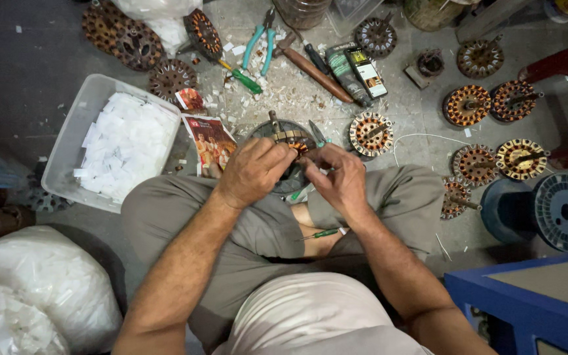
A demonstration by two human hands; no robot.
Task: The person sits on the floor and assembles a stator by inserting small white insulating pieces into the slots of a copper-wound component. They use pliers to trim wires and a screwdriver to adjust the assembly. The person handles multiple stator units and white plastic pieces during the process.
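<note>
Stator (288, 141), round and dark with copper windings, sits propped against your crossed legs just above your knees, its flat face turned up toward you; being a disc, it has no clear long axis. Your left hand (252, 172) curls over its near rim, fingers (277, 154) closed on the windings. Your right hand (340, 177) meets it from the other side, fingers pinched tight at the same spot, though you cannot tell what they grip. A green-handled screwdriver (323, 233) lies on your lap, pointing left. The floor (34, 72) is grey concrete, littered with white paper scraps. To your left stands a clear plastic bin (73, 131) of white paper slips; ahead lie teal-handled pliers (261, 43) and a phone (366, 72). More wound stators (468, 105) are spread to your right, near a blue wire spool (547, 210)
</note>
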